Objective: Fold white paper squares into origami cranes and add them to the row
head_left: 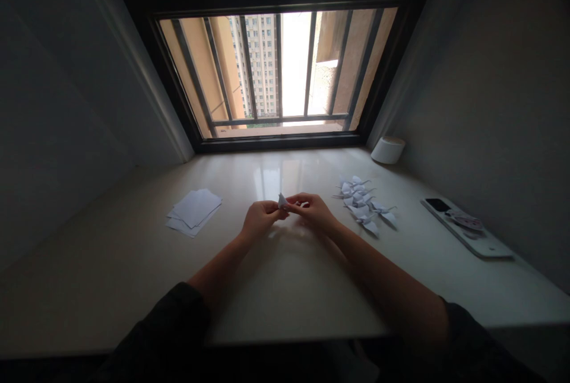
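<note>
My left hand (259, 217) and my right hand (313, 209) meet over the middle of the pale table (285, 276). Both pinch a small folded piece of white paper (282, 201), whose pointed tip sticks up between the fingertips. The fingers of both hands are closed round it, and most of the paper is hidden by them. To the right of my right hand lies a cluster of several finished folded paper cranes (363, 202). To the left of my left hand sits a small stack of flat white paper sheets (194, 211).
A white tablet-like device (467, 231) with a small object on it lies near the right wall. A white round container (388, 149) stands in the back right corner. A barred window (278, 71) runs along the table's far edge, with walls on both sides.
</note>
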Motion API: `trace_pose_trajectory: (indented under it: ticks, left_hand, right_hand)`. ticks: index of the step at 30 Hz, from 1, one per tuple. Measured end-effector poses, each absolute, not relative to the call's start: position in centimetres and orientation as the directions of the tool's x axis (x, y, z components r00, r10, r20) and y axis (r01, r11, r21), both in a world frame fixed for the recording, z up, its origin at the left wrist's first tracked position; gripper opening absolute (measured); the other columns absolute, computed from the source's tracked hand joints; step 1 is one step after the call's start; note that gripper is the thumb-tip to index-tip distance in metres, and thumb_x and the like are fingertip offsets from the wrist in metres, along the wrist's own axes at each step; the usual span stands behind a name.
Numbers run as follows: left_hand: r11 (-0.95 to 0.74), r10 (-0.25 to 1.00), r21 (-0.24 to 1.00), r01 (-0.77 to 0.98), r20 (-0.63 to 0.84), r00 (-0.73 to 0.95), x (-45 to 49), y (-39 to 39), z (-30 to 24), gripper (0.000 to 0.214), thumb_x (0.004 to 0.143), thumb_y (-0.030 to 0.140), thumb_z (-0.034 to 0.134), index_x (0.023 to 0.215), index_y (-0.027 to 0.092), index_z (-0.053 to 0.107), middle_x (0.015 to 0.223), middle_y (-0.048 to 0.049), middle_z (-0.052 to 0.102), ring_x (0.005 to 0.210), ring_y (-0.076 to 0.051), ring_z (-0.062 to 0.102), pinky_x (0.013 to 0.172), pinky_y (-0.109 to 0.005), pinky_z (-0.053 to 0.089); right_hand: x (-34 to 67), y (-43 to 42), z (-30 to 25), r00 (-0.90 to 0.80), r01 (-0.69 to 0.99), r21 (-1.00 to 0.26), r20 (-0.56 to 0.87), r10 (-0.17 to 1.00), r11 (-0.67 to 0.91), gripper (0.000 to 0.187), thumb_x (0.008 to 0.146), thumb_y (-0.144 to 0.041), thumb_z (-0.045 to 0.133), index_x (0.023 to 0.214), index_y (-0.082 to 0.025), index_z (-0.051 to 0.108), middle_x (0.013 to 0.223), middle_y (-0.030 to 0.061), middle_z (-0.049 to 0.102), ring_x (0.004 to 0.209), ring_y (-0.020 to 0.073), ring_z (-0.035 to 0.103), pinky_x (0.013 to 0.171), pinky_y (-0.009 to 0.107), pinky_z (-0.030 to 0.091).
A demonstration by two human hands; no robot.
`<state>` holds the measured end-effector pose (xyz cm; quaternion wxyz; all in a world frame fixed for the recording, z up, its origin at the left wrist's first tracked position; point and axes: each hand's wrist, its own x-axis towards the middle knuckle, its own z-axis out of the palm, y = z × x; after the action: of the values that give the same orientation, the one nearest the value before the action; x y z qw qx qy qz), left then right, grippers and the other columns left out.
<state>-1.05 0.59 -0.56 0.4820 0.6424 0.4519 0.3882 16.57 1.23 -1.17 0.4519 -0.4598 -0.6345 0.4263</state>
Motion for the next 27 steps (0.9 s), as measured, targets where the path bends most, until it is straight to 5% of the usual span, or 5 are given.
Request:
trace_pose_trajectory:
  ticks: [7, 12, 27]
  left_hand:
    - [-0.193, 0.948, 0.948, 0.252, 0.114, 0.298, -1.0, 0.2, -0.1, 0.038, 0.064, 0.046, 0.071, 0.090, 0.019, 0.072, 0.081, -0.0065, 0.073, 0.079, -0.024, 0.068, 0.068, -0.030, 0.049]
    - [-0.220, 0.973, 0.959, 0.177, 0.204, 0.106, -1.1, 0.8, 0.2, 0.043, 0.071, 0.048, 0.065, 0.103, 0.019, 0.069, 0.093, -0.0087, 0.072, 0.086, -0.022, 0.066, 0.071, -0.030, 0.050]
    - [-0.253, 0.966, 0.965, 0.060, 0.250, 0.066, -0.9, 0.7, 0.5, 0.030, 0.069, 0.043, 0.068, 0.079, 0.016, 0.069, 0.077, -0.0052, 0.070, 0.074, -0.018, 0.064, 0.069, -0.029, 0.049]
  right_hand:
    - [16.7, 1.3, -1.5, -0.099, 0.207, -0.959, 0.178, 0.979, 0.195, 0.036, 0.066, -0.050, 0.067, 0.078, -0.017, 0.072, 0.075, 0.0054, 0.070, 0.068, 0.0178, 0.061, 0.061, 0.028, 0.044]
    - [16.9, 1.5, -1.5, -0.124, 0.270, -0.941, 0.177, 0.976, 0.205, 0.033, 0.069, -0.048, 0.064, 0.076, -0.017, 0.071, 0.074, 0.0049, 0.070, 0.070, 0.0178, 0.061, 0.064, 0.027, 0.044]
    - [16.2, 0.7, -0.9, -0.248, 0.208, -0.951, 0.176, 0.953, 0.230, 0.033, 0.064, -0.046, 0.070, 0.082, -0.017, 0.071, 0.075, 0.0041, 0.070, 0.063, 0.0150, 0.059, 0.055, 0.024, 0.039]
